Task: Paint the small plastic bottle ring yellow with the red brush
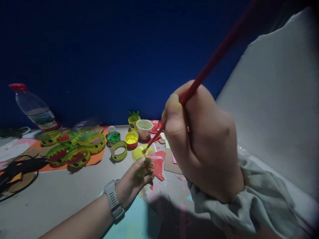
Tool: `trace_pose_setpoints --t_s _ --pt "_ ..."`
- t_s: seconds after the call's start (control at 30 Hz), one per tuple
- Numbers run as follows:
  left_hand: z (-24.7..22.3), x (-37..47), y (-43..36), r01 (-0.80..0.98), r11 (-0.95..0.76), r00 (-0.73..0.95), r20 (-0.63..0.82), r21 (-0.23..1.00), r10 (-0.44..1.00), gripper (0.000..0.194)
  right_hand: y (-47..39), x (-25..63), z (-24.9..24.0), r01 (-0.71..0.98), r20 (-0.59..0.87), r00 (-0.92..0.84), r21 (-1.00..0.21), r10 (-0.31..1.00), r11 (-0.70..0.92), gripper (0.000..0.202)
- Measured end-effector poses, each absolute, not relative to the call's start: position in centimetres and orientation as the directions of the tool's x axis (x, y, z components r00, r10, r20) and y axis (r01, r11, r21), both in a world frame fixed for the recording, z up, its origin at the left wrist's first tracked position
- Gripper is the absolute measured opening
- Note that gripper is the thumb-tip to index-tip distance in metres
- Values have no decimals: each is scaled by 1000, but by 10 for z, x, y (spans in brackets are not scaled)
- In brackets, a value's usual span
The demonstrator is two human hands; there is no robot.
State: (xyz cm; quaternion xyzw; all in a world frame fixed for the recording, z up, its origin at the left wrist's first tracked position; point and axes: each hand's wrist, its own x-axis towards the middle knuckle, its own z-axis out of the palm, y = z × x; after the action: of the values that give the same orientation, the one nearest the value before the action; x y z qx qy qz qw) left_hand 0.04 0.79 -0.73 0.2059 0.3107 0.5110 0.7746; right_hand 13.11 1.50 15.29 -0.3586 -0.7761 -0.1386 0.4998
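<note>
My right hand (204, 139) is closed round a red-handled paintbrush (216, 54), close to the camera. Its bristle end touches a yellow-painted piece (137, 152), which looks curved like a band. My left hand (136, 174), with green paint smears on it and a pale watch (114, 199) on the wrist, pinches the near edge of that piece. Just behind stand a cup of yellow paint (131, 138) and a cup of green paint (113, 137). A yellow-green ring (119, 151) lies to the left of the piece.
Several yellow-green rings with red zigzag shapes (77, 158) sit on orange paper (98, 156). At the back stand a patterned paper cup (144, 129), a yellow cup with green leaves (134, 122) and a red-capped bottle (37, 109). Red paper scraps (158, 167) lie nearby. A white panel (276, 89) rises on the right.
</note>
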Motion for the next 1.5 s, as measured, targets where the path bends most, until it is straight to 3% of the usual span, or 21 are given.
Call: trace_pose_setpoints --t_s 0.3,0.57,0.87,1.0,1.13,1.37,1.5 --pt "-8 -1 9 -654 381 279 -260 654 924 26 20 134 151 749 882 -231 -108 411 653 16" --pt "-10 -1 11 -619 362 276 -239 697 931 31 15 132 152 733 860 -178 -209 479 648 18" --pt "-6 1 7 -623 366 261 -257 692 931 38 22 137 149 793 864 -140 -194 483 577 18" --pt "-8 1 8 -598 374 266 -264 710 927 42 19 139 151 703 873 -122 -260 473 662 15" --pt "-8 3 7 -588 358 271 -241 725 932 40 15 138 155 575 825 -166 -365 541 732 17" --pt "-4 3 5 -612 353 246 -254 707 935 38 21 140 157 769 828 -119 -272 548 578 16" --pt "-4 3 2 -584 343 257 -233 736 938 44 25 145 161 741 854 -114 -268 508 616 15"
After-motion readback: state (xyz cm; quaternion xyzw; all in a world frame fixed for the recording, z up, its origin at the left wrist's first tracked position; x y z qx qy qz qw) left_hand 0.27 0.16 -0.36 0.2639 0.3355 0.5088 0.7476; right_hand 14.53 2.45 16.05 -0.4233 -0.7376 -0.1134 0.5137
